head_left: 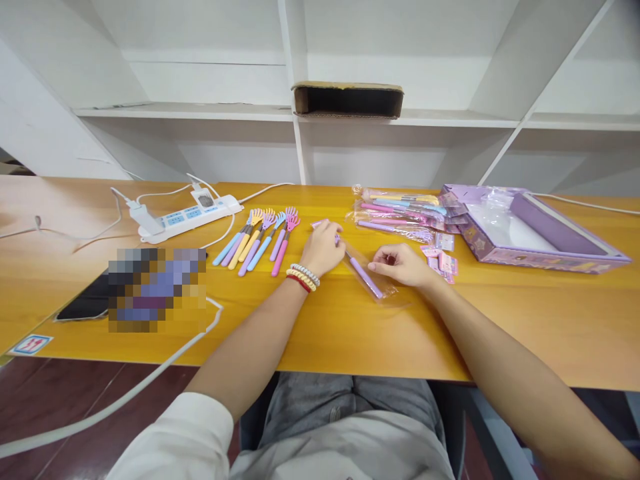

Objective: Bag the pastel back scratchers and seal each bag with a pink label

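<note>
Our left hand (pixel 323 248), at the centre of the frame, lies palm down with bent fingers over the upper part of a purple-handled tool (pixel 367 277); the fingers hide what is beneath them, so we cannot tell whether they grip it or only press on it. The tool lies aslant at the centre of the frame, its handle pointing toward the lower right, inside a clear bag (pixel 387 291); our right hand (pixel 403 265), just right of centre, is beside the bag, its fingers curled and its thumb near them, and we cannot tell whether film is pinched there. Left of centre, we see a fan of loose rake-headed tools (pixel 260 243) with pink, blue, yellow and purple handles; right of centre, bagged tools (pixel 395 213) lie in a pile, with small printed cards (pixel 443 261) just below them; at the right of the frame sits an open purple box (pixel 545 260) with crumpled clear film inside. A white power strip (pixel 200 215) lies at the left; below it are a dark phone (pixel 85 297) and a pixelated patch; at the top centre, a cardboard box (pixel 347 101) sits on the white shelving (pixel 220 110).
</note>
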The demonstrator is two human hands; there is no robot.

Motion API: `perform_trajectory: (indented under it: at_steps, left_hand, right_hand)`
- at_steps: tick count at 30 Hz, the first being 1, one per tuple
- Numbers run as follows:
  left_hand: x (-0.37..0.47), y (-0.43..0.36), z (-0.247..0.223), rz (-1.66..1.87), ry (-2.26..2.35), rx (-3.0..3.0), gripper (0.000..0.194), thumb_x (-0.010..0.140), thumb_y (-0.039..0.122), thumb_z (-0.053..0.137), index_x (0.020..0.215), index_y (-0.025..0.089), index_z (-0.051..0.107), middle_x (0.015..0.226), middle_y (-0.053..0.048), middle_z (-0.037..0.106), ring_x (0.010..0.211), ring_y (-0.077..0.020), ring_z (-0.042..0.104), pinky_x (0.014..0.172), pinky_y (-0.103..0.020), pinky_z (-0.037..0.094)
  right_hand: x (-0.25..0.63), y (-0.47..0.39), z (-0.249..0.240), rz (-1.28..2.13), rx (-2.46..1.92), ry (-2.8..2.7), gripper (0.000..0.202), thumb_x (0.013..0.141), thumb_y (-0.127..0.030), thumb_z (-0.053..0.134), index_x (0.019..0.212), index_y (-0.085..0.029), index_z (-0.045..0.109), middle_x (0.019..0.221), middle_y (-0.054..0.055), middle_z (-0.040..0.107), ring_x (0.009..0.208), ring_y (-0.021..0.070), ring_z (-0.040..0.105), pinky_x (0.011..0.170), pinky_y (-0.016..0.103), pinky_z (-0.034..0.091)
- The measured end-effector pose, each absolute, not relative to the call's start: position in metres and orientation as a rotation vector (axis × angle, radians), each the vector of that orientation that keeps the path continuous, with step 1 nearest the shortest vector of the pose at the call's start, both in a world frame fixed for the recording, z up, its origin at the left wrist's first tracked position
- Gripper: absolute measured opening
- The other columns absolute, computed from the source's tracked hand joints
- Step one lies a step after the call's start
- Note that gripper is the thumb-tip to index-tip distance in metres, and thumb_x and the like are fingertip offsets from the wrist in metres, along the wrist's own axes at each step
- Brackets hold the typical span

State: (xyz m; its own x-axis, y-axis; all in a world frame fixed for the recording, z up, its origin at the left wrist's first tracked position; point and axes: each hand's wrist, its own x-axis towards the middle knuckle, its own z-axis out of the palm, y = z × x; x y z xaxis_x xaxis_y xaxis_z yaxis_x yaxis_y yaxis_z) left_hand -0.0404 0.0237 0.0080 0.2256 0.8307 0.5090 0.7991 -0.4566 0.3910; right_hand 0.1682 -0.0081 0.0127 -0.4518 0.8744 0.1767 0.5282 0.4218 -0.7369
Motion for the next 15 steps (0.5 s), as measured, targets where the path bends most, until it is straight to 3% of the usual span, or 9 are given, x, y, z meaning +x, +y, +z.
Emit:
perform_trajectory:
  at_steps: [6,11,15]
  left_hand:
    - [-0.02,0.005,0.005,0.734,1.409,2.544,0.019,0.079,0.029,0.05,0.093,0.017,0.056,0.094,-0.007,0.057,0.089,-0.02,0.053,0.084,-0.033,0.042]
    - [-0.026,0.015,-0.003,0.76,1.257,2.519,0.019,0.083,0.031,0.045,0.09,0.017,0.055,0.096,-0.006,0.056,0.087,-0.017,0.053,0.084,-0.032,0.042]
    - [-0.035,0.027,-0.007,0.813,1.318,2.481,0.018,0.085,0.029,0.042,0.087,0.017,0.055,0.096,-0.006,0.056,0.095,-0.0173,0.052,0.091,-0.033,0.039]
  right_hand:
    - [0.172,-0.006,0.012,0.879,-1.177,-2.112,0.04,0.072,-0.052,0.055,0.059,-0.015,0.05,0.051,-0.005,0.04,0.048,0.0065,0.032,0.046,0.021,0.025]
    - [0.181,-0.006,0.016,1.287,-1.026,-2.134,0.04,0.059,-0.052,0.069,0.068,-0.014,0.059,0.049,-0.006,0.039,0.047,0.0061,0.031,0.046,0.022,0.025]
    - [0.178,-0.011,0.023,1.253,-0.987,-2.323,0.041,0.049,-0.044,0.077,0.074,-0.014,0.063,0.051,-0.008,0.033,0.048,0.0053,0.028,0.046,0.021,0.022]
